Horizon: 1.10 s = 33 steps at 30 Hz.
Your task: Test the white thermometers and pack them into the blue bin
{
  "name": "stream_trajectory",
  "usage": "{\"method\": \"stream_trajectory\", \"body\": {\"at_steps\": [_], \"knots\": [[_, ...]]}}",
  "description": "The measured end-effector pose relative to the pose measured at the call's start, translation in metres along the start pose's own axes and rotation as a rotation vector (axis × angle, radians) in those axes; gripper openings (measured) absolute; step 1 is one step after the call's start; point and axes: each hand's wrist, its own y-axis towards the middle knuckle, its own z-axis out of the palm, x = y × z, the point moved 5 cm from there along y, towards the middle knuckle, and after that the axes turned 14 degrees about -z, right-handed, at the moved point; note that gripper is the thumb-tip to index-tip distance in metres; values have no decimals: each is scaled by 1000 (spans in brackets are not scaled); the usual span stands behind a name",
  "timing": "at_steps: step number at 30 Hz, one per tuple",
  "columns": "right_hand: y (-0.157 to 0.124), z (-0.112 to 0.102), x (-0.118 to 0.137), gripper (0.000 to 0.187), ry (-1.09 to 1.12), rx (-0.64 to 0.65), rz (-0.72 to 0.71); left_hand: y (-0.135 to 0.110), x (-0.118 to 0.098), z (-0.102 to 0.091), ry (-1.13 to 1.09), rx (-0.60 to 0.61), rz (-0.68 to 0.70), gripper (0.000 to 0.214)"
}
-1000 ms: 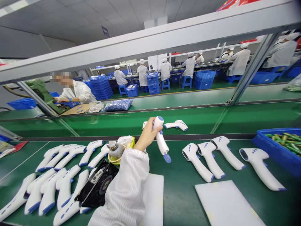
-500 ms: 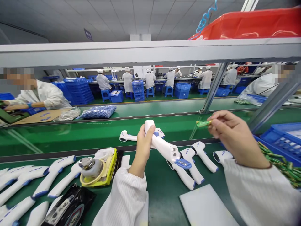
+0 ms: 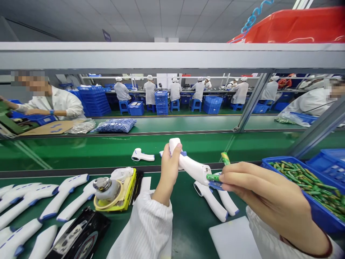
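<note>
My left hand [image 3: 170,172] grips a white infrared thermometer [image 3: 192,169] by its body, with the open handle end tilted toward my right. My right hand [image 3: 265,194] is at that end, pinching green batteries. One green battery [image 3: 212,177] lies against the handle end, and another [image 3: 225,158] stands up between my fingers. A blue battery cover [image 3: 215,185] sits under my right fingers, partly hidden. Whether a battery is seated inside the handle is hidden.
A blue crate of green batteries [image 3: 304,180] stands at the right. Rows of white thermometers [image 3: 61,196] lie on the green belt [image 3: 185,230], with a yellow tape dispenser [image 3: 113,190] and a black pouch [image 3: 81,233]. Co-workers sit beyond the metal frame [image 3: 134,57].
My right hand has come down from upper right to the thermometer's handle end with the batteries. The thermometer has swung more level, and the view has turned right, bringing the crate further in.
</note>
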Motion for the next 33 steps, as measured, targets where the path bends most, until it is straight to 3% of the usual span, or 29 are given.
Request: {"method": "stream_trajectory", "body": {"at_steps": [3,8,12,16,19,23,26,28,30,33], "knots": [[0,-1,-8,18,169,-8,65,0,5,5,4,30,0,35],[-10,-1,-31,14,759,-411,421,-1,10,11,-7,68,-62,33],[-10,12,-36,7,956,-419,596,0,11,12,-9,75,-80,34],[-13,12,-33,10,802,-382,621,0,12,13,8,88,-68,33],[-13,10,-28,15,650,-253,612,0,14,15,22,94,-66,33],[-11,8,-24,38,597,-191,420,-2,14,17,6,105,-74,33],[-15,23,-26,51,645,-171,327,-6,13,20,-21,126,-69,34],[-20,42,-28,41,772,-170,343,-10,11,21,-20,125,-43,35],[-25,62,-32,27,976,-300,414,-13,8,19,15,49,17,33],[-34,87,-41,19,1310,-614,563,-19,2,11,100,-152,149,30]]}}
